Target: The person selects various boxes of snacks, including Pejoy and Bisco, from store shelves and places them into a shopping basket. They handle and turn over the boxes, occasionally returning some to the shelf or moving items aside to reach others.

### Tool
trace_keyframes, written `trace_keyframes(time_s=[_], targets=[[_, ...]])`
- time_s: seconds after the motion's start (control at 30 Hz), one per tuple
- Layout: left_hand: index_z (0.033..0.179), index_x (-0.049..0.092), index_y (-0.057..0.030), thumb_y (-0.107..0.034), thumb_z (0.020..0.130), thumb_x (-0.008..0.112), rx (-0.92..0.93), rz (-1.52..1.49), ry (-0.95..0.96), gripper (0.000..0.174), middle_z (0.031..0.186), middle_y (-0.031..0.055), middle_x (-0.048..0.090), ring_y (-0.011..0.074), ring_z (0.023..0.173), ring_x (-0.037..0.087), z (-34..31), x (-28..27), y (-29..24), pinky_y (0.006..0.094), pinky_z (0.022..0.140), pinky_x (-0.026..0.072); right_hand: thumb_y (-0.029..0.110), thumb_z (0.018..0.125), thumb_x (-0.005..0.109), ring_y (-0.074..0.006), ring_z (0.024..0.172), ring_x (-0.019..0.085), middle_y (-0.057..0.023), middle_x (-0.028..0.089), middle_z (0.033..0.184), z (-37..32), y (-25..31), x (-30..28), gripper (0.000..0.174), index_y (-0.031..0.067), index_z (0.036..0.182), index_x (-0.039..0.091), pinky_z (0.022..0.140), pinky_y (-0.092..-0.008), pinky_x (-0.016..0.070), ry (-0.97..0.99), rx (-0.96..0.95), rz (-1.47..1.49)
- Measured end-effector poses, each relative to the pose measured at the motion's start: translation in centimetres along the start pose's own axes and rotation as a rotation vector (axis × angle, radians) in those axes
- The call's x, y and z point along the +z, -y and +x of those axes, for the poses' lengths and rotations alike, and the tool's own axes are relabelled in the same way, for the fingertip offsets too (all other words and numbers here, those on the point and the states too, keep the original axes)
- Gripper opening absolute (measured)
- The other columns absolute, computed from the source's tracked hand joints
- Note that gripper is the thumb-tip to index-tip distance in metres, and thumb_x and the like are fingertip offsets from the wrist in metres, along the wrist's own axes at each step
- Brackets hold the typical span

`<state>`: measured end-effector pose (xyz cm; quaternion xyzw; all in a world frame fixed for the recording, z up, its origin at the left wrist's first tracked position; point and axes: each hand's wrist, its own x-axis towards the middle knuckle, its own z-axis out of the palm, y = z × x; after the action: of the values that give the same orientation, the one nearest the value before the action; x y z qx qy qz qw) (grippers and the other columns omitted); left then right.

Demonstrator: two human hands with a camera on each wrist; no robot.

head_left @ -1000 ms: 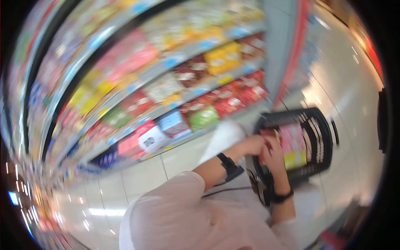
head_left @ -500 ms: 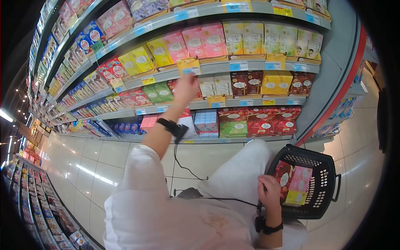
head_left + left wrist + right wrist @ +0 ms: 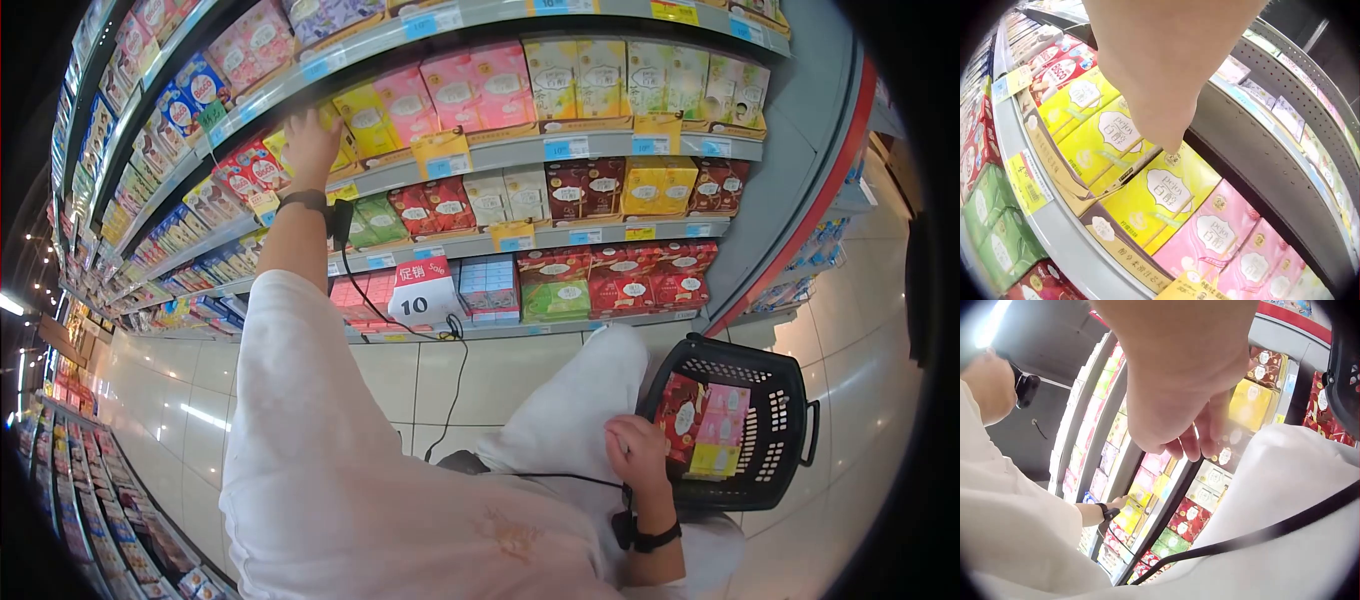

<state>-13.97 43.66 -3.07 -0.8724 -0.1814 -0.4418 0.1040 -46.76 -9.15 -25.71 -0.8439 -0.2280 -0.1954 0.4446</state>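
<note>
On the middle shelf my left hand (image 3: 312, 150) lies over yellow snack boxes (image 3: 356, 115), its fingers spread. From the left wrist view, that hand (image 3: 1154, 75) reaches down to the top edges of the yellow boxes (image 3: 1163, 190), beside pink ones (image 3: 1213, 234); its fingertips are mostly hidden. Over my lap, just left of the black basket (image 3: 790, 415), hangs my right hand (image 3: 640, 455), empty and with loosely bent fingers. The right wrist view shows this hand (image 3: 1172, 394) with relaxed fingers. Inside the basket are a dark red box (image 3: 684, 415), a pink box (image 3: 727, 405) and a yellow box (image 3: 714, 459).
Lower shelves carry green boxes (image 3: 378, 216), red boxes and a promotional sign (image 3: 420, 292). A grey shelf end panel (image 3: 815, 150) stands to the right. Black cables (image 3: 458, 390) trail from the wrists over the tiled floor (image 3: 500, 375).
Both hands were together at the basket a second ago. Since then my left hand has swung over to the shelves and moved further left to the yellow boxes. The right stays beside the basket.
</note>
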Motion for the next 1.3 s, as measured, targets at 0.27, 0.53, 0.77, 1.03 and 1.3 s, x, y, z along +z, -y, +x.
trace_keyframes(time_s=[0.27, 0.53, 0.77, 1.03, 1.3], targets=[[0.117, 0.054, -0.0154, -0.05, 0.08, 0.065, -0.083, 0.014, 0.032, 0.053, 0.123, 0.0132, 0.054, 0.034, 0.116, 0.05, 0.8, -0.6, -0.7, 0.0539, 0.088, 0.0422, 0.002, 0.071, 0.069, -0.0291, 0.074, 0.066, -0.0122, 0.066, 0.083, 0.0, -0.5, 0.5, 0.01, 0.002, 0.081, 0.065, 0.066, -0.0351, 0.0539, -0.007, 0.008, 0.008], [0.114, 0.067, -0.0204, -0.041, 0.074, 0.07, -0.135, -0.129, -0.138, 0.045, 0.124, 0.0186, 0.051, 0.0411, 0.112, 0.048, 3.0, -0.2, 1.4, 0.0493, 0.094, 0.0431, 0.002, 0.072, 0.068, -0.0299, 0.074, 0.066, -0.0127, 0.066, 0.083, -0.2, -0.7, 0.2, 0.01, 0.0018, 0.081, 0.065, 0.066, -0.0357, 0.0538, -0.005, 0.022, 0.009], [0.113, 0.067, -0.0166, -0.028, 0.071, 0.076, 0.081, -0.443, -0.415, 0.044, 0.119, 0.0181, 0.05, 0.0354, 0.11, 0.048, -2.2, -8.1, -2.5, 0.0443, 0.094, 0.041, 0.001, 0.072, 0.067, -0.0302, 0.074, 0.065, -0.0129, 0.066, 0.082, -0.2, -0.7, -0.2, 0.01, 0.0017, 0.081, 0.064, 0.066, -0.0359, 0.0537, -0.046, 0.021, 0.003], [0.117, 0.062, -0.0074, -0.009, 0.074, 0.075, 0.309, -1.369, 0.126, 0.045, 0.124, 0.0125, 0.044, 0.0267, 0.118, 0.048, -16.1, -17.6, -18.9, 0.038, 0.099, 0.0419, 0.007, 0.074, 0.071, -0.0303, 0.09, 0.064, -0.0149, 0.064, 0.102, -0.4, -1.8, -2.1, 0.027, 0.0023, 0.1, 0.063, 0.075, -0.0353, 0.0529, -0.125, 0.094, -0.1], [0.122, 0.055, -0.0031, -0.007, 0.085, 0.061, -0.003, -2.22, 1.288, 0.037, 0.117, 0.0082, 0.054, 0.0189, 0.11, 0.053, -32.4, -16.2, -37.2, 0.0338, 0.089, 0.0499, 0.02, 0.069, 0.08, -0.0287, 0.1, 0.06, -0.015, 0.056, 0.119, -1.3, -1.8, -8.0, 0.06, 0.0035, 0.121, 0.054, 0.08, -0.0349, 0.0518, -0.42, 0.199, -0.342]])
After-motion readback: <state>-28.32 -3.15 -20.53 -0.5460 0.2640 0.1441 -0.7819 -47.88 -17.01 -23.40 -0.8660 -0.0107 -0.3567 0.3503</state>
